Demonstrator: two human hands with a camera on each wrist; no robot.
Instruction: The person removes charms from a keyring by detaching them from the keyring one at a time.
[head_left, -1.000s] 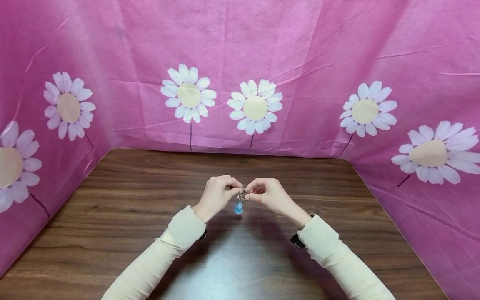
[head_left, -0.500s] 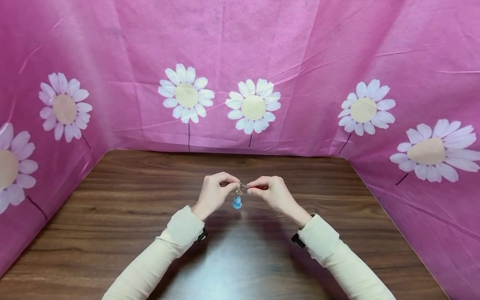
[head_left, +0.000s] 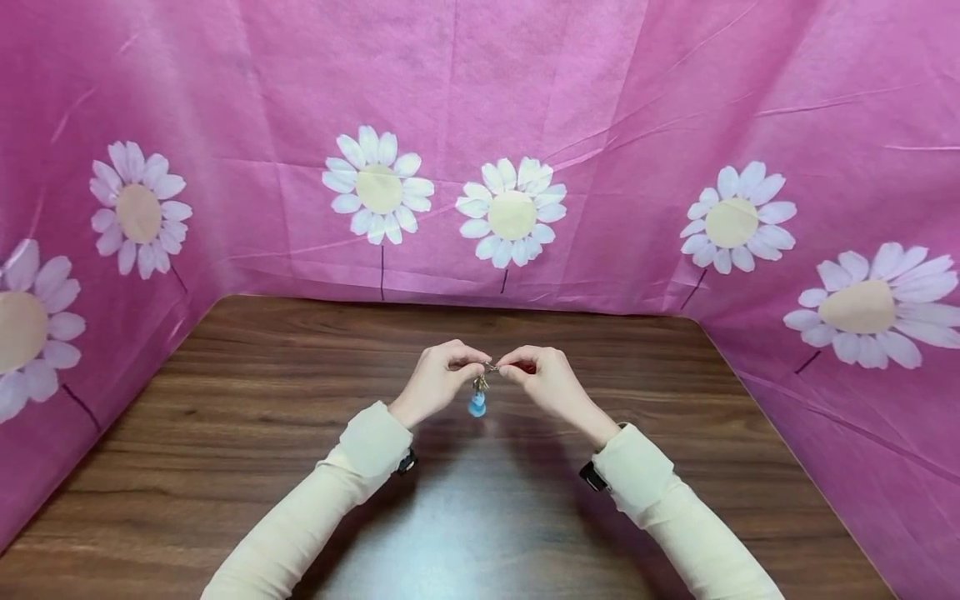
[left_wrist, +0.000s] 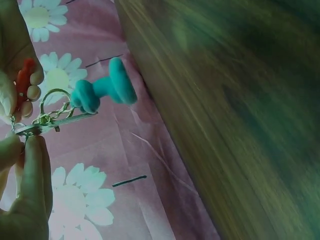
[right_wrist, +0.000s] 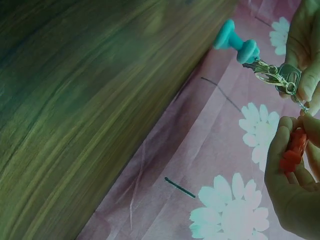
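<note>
Both hands meet above the table in the head view. My left hand [head_left: 440,379] pinches a metal key [left_wrist: 65,121] at its head, close to a gold-coloured key ring [right_wrist: 270,77]. From that ring dangles a blue-green charm [head_left: 477,405] with a wide base and a rounded top, shaped like a small peg. My right hand [head_left: 551,379] holds a red charm [right_wrist: 294,152] within its curled fingers. Its fingertips pinch around a small metal link [right_wrist: 301,104] that runs between the hands. Fingers partly hide the key head and the red charm.
A dark wood-grain table [head_left: 262,417] lies beneath the hands. Pink cloth [head_left: 600,100] printed with white daisies surrounds its back and sides. Cream sleeves [head_left: 375,450] cover the forearms, with a black strap device [head_left: 594,477] at the right wrist.
Both hands have risen slightly, and the blue-green charm has come up with them. The fingertips drew a little apart, then came closer again. Each hand keeps its hold.
</note>
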